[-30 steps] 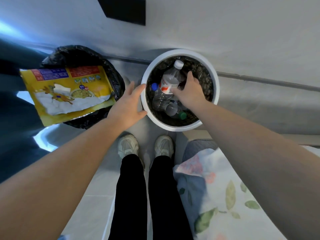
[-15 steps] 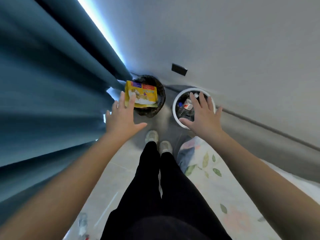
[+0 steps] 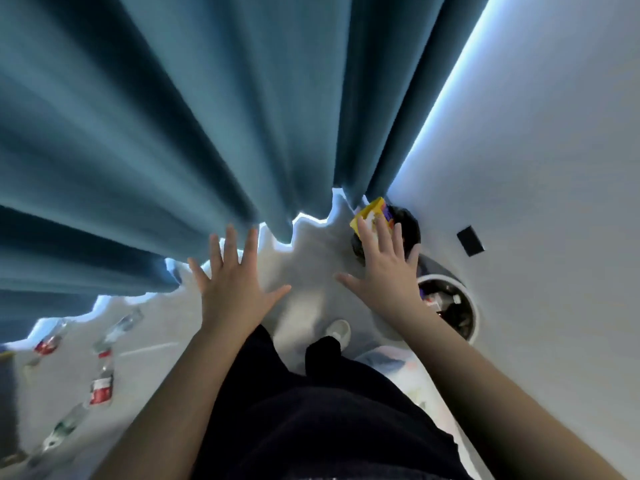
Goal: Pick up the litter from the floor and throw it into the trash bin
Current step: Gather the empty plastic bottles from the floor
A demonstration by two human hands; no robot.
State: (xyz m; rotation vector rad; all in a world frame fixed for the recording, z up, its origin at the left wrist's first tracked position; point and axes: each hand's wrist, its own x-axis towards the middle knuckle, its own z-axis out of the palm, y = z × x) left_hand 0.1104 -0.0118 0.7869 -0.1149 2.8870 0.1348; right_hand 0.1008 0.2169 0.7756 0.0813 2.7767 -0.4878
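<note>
Both my hands are held out in front of me, fingers spread, holding nothing. My left hand [image 3: 232, 285] hovers over the pale floor near the curtain hem. My right hand [image 3: 384, 271] is in front of a black-lined bin [image 3: 410, 221] that carries a yellow snack bag [image 3: 370, 211]. The white round trash bin [image 3: 465, 308], with bottles inside, stands to the right against the wall. Several plastic bottles lie on the floor at the lower left, among them one with a red label [image 3: 101, 389] and another [image 3: 48, 342] by the curtain.
A teal curtain [image 3: 173, 116] fills the upper left, with daylight under its hem. A white wall [image 3: 536, 168] with a black socket [image 3: 470, 240] is on the right. My black trousers and a white shoe [image 3: 338, 329] are below, beside a floral cloth [image 3: 388, 362].
My right hand has left the white bin and is now empty. My view has swung left, the bins have moved to the right, and floor bottles have come into sight.
</note>
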